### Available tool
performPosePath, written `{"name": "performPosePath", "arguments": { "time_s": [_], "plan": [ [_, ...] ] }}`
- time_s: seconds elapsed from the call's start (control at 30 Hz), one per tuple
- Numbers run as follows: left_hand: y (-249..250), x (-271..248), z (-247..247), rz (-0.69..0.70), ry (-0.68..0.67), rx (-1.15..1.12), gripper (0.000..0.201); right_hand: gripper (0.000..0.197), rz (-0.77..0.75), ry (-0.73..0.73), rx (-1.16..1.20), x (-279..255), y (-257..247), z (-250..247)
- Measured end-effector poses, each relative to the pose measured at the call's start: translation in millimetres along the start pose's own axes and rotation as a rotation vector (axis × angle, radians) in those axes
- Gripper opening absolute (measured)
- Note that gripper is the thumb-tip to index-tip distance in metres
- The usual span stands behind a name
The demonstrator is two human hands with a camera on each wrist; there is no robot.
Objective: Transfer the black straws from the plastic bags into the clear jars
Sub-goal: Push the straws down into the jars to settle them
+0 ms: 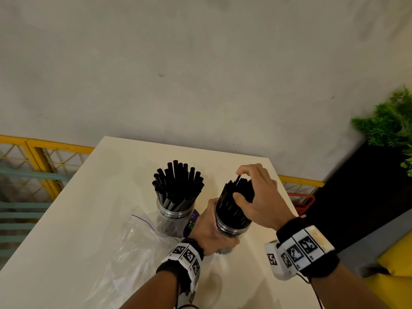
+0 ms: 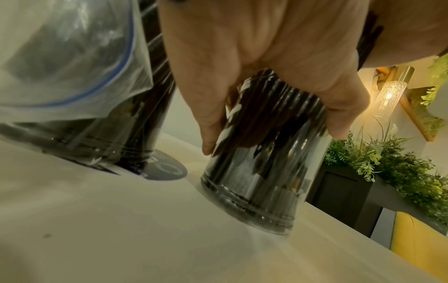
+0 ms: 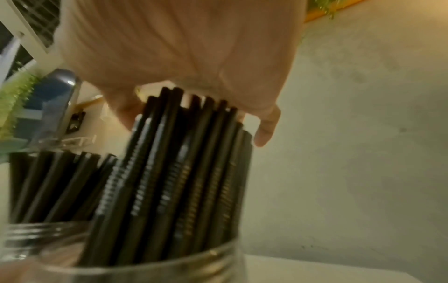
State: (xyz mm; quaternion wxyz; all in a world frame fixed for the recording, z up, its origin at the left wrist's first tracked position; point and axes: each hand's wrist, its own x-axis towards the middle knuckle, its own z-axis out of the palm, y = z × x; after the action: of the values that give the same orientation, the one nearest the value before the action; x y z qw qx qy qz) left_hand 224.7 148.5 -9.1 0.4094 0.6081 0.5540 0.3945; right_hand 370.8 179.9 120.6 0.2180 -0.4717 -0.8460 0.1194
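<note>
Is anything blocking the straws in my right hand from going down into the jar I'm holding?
Nothing visible does. The right hand grips the straw bundle already standing in the jar that the left hand holds.

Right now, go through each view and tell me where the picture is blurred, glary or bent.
Head view: straight edges bow, plant smeared at the right edge. Left wrist view: lamp flares, bag close and soft, jar streaked with reflections. Right wrist view: straws and right hand motion-blurred, warm cast.
</note>
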Motion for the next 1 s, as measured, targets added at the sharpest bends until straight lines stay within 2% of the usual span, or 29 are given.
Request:
{"name": "performPosePath", "arguments": {
  "time_s": [0.07, 0.13, 0.2, 0.27, 0.33, 0.37, 0.47, 0.57, 0.7, 0.8, 0.87, 0.93, 1.0],
  "plan": [
    [0, 1, 0, 0.003, 0.010, 0.002, 0.101, 0.046, -0.023, 0.018, -0.103, -3, -17, 8],
    [-1, 2, 1, 0.018, 0.007, 0.017, 0.101, 0.041, -0.016, 0.016, -0.305, -3, -26, 26],
    [-2, 2, 1, 0.023, 0.003, 0.018, 0.103, 0.033, 0.053, 0.063, -0.429, 1, -22, 36],
    [0, 1, 0, 0.006, 0.004, 0.008, 0.103, 0.026, 0.132, 0.108, -0.410, 5, -11, 33],
    [2, 0, -1, 0.005, -0.001, 0.012, 0.104, 0.017, 0.127, 0.141, -0.352, 4, -3, 30],
    [2, 0, 0, 0.006, -0.004, 0.013, 0.104, 0.018, 0.125, 0.134, -0.351, 3, -3, 29],
    [3, 0, 1, 0.008, 0.000, 0.017, 0.103, 0.029, 0.229, 0.046, -0.363, 5, -2, 28],
    [3, 0, 1, 0.004, 0.023, 0.015, 0.098, 0.025, 0.292, -0.026, -0.200, 13, 0, 23],
    [3, -1, 2, 0.013, 0.070, 0.007, 0.091, 0.019, 0.213, -0.025, -0.147, 18, -2, 24],
    [4, 0, 1, 0.008, 0.066, 0.007, 0.094, 0.022, 0.254, -0.114, -0.168, 25, -1, 20],
    [3, 1, 1, 0.012, 0.071, 0.002, 0.098, 0.034, 0.231, -0.120, -0.190, 25, -1, 18],
    [2, 1, 1, 0.013, 0.070, -0.001, 0.099, 0.048, 0.139, -0.124, -0.252, 23, -4, 19],
    [1, 1, 2, 0.008, 0.065, -0.010, 0.102, 0.037, 0.100, -0.140, -0.316, 21, -6, 23]
  ]
}}
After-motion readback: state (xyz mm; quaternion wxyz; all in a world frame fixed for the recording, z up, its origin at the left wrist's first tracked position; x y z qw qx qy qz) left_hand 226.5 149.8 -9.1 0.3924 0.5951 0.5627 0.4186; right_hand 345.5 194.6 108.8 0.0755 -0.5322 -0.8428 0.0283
